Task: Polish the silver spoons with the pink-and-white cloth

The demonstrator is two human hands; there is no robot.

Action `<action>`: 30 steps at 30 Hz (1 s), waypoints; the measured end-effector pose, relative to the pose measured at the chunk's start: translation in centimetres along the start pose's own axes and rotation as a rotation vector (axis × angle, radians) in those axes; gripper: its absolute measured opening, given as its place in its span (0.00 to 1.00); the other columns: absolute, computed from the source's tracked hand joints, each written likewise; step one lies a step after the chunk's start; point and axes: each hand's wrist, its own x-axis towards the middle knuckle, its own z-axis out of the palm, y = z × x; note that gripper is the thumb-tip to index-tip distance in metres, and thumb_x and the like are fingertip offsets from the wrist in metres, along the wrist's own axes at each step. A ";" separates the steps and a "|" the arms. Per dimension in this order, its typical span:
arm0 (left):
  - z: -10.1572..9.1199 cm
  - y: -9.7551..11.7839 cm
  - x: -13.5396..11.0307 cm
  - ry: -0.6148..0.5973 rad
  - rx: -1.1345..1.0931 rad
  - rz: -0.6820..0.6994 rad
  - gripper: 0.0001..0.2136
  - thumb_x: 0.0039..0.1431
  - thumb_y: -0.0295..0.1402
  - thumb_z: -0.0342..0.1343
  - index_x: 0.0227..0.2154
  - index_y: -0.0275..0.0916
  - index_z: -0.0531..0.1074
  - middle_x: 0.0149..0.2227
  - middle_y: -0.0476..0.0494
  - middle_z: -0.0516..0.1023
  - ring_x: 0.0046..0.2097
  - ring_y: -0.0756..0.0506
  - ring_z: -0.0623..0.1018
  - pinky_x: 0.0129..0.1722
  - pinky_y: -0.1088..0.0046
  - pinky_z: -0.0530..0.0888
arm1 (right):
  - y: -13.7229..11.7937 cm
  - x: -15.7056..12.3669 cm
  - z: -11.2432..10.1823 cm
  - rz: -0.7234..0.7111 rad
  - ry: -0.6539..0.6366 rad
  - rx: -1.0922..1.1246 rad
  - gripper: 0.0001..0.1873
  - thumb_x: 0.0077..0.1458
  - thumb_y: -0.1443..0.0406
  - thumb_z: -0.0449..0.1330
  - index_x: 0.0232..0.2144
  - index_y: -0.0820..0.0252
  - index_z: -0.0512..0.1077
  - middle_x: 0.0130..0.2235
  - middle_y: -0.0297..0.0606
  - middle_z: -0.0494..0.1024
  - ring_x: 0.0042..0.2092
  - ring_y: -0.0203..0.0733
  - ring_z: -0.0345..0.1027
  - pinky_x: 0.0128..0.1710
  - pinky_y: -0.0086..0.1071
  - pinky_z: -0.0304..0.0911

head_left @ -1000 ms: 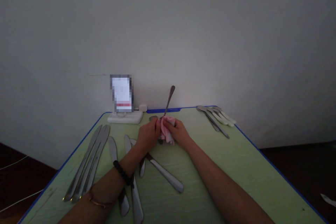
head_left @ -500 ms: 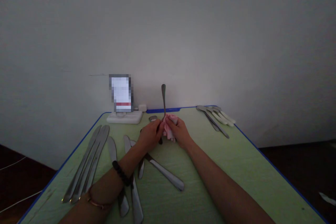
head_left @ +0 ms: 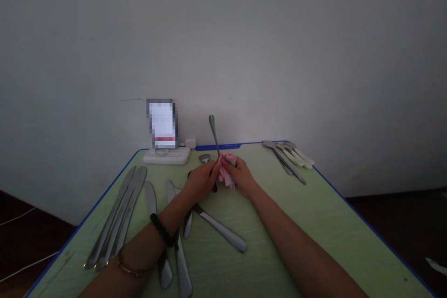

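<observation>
A metal piece of cutlery stands nearly upright between my hands, handle end up and leaning slightly left. Its lower end is hidden by fingers and cloth, so I cannot tell its kind. My left hand is closed around that lower end. In my right hand a crumpled pink cloth is pinched against the cutlery. Just behind my left hand lies a spoon, partly covered. Under and beside my left forearm are several table knives, one knife pointing toward the front right.
Several long knives lie side by side at the table's left. Metal cutlery and white-handled pieces are grouped at the back right. A lit, blurred screen stands on a white base near the wall.
The cutlery's handle end has tipped a little to the left and down. Both hands stay almost in place, still closed on the cutlery and the cloth.
</observation>
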 end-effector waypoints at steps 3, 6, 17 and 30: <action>-0.1 0.1 -0.1 -0.007 -0.004 0.006 0.15 0.65 0.35 0.35 0.30 0.40 0.65 0.29 0.47 0.74 0.32 0.48 0.74 0.33 0.75 0.67 | -0.1 -0.1 0.0 0.012 0.012 0.029 0.24 0.43 0.47 0.60 0.34 0.61 0.68 0.19 0.29 0.69 0.18 0.32 0.61 0.17 0.25 0.59; -0.1 0.1 -0.1 -0.011 0.000 0.006 0.15 0.65 0.36 0.35 0.29 0.40 0.64 0.28 0.46 0.74 0.31 0.47 0.74 0.32 0.74 0.66 | -0.1 -0.2 0.1 0.020 0.008 0.081 0.23 0.43 0.50 0.61 0.34 0.61 0.67 0.19 0.29 0.69 0.18 0.31 0.61 0.17 0.25 0.59; 0.0 0.0 -0.1 -0.030 0.027 0.017 0.15 0.65 0.37 0.36 0.30 0.40 0.66 0.29 0.46 0.75 0.31 0.47 0.74 0.32 0.74 0.66 | -0.4 -0.2 0.2 0.029 0.033 0.121 0.23 0.42 0.52 0.63 0.36 0.60 0.67 0.21 0.28 0.69 0.19 0.31 0.61 0.18 0.25 0.61; 0.0 0.1 -0.2 -0.006 0.044 0.015 0.15 0.65 0.38 0.36 0.30 0.40 0.66 0.30 0.45 0.75 0.33 0.46 0.74 0.33 0.73 0.65 | -0.3 -0.2 0.3 0.004 0.004 0.130 0.20 0.44 0.52 0.62 0.33 0.60 0.67 0.19 0.27 0.69 0.18 0.31 0.60 0.17 0.25 0.60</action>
